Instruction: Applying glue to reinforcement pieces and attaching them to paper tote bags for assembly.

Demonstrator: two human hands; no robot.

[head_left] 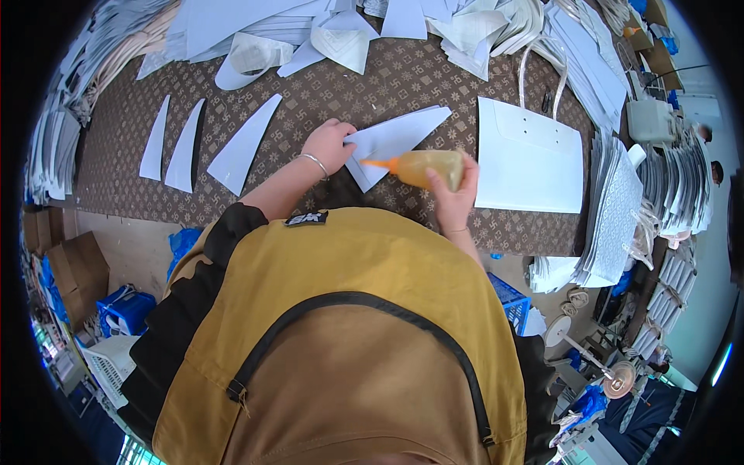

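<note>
A glue bottle (422, 167) with an orange nozzle lies tilted in my right hand (457, 188), its fingers wrapped round the base. The nozzle points left, over the lower left end of a white tapered panel (399, 133). At that same end, my left hand (329, 144) has its fingers bent onto the panel's left edge; the fingertips are partly hidden, and they seem to pinch the edge. To the left lie three white curved pieces, the largest one (244, 145) nearest my left forearm. Right of the bottle rests a white bag panel (530, 155) with two strap handles.
The table (116, 147) has a brown patterned cover. Stacks of white sheets (256, 27) line its far side, with more piles (612, 205) at the right edge. A blue crate (508, 301) stands below the front edge on the right, cardboard boxes (77, 271) on the left.
</note>
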